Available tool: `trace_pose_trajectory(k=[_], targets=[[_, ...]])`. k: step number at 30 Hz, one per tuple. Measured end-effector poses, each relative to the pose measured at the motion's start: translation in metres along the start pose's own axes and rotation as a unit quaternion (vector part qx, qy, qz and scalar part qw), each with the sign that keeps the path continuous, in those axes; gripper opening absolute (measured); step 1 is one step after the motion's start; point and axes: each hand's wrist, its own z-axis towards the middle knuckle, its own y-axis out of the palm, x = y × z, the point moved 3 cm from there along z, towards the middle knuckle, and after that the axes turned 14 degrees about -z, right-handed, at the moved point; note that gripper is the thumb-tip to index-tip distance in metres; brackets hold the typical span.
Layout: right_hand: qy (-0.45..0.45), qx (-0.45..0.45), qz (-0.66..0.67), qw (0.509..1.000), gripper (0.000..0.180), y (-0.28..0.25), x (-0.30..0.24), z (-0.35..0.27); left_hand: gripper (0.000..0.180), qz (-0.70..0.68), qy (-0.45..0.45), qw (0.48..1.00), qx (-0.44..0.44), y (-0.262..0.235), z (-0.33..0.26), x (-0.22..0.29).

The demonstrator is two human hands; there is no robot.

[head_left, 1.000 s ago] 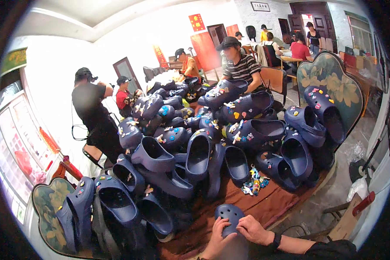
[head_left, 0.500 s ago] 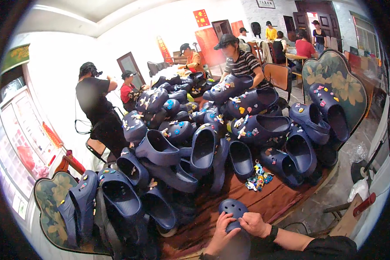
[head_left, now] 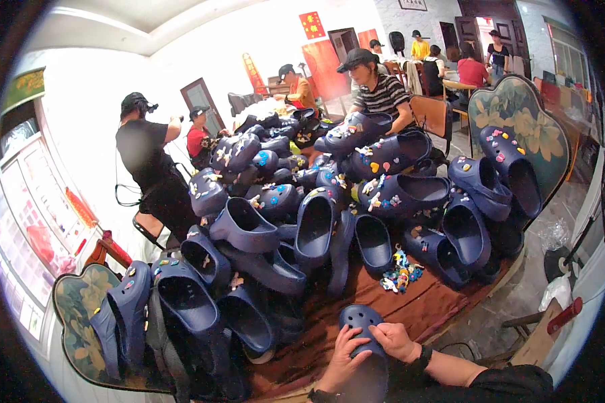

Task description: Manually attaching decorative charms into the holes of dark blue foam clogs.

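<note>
A navy clog (head_left: pixel 360 316) with round holes in its toe is between my hands at the near edge of the table. My left hand (head_left: pixel 345 357) wraps its left side, fingers lying over the upper. From the right, my right hand (head_left: pixel 396 342) grips the toe, thumb pressed near the holes and the other fingers curled. Whether something small sits under that thumb is hidden. Just beyond, a heap of small colourful shoe charms (head_left: pixel 402 274) lies on the brown tablecloth (head_left: pixel 316 342).
Navy clogs, many with charms, are piled across the table (head_left: pixel 275 195). More clogs (head_left: pixel 181 299) stand close on the left, others (head_left: pixel 464 232) on the right. A person in a striped shirt (head_left: pixel 386 95) handles a clog opposite. A person in black (head_left: pixel 144 154) stands at left.
My right hand has moved slightly up along the clog's toe, its thumb now further over the upper. The person opposite has shifted a little to the right. The clog stays in my hands.
</note>
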Motion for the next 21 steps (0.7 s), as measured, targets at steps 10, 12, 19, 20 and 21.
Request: trace_pose_trajectory(k=[10, 12, 19, 20, 21], targets=[[-0.055, -0.070, 0.014, 0.996, 0.024, -0.017, -0.004, -0.012, 0.030, -0.010, -0.004, 1.000, 0.011, 0.001, -0.001, 0.003], [-0.068, -0.104, 0.038, 0.992, 0.024, -0.022, 0.000, -0.016, 0.029, -0.005, -0.011, 1.000, 0.008, 0.000, 0.000, 0.007], [-0.041, -0.236, 0.046, 0.970, 0.020, -0.027, 0.008, -0.009, 0.032, -0.003, -0.015, 1.000, -0.002, 0.000, 0.002, 0.007], [-0.053, -0.226, 0.048, 0.972, 0.019, -0.027, 0.009, -0.010, 0.034, 0.000, -0.017, 1.000, -0.005, 0.000, 0.001, 0.006], [-0.053, -0.227, 0.047, 0.971, 0.019, -0.026, 0.012, -0.011, 0.034, -0.001, -0.018, 1.000, -0.003, 0.000, 0.000, 0.006]])
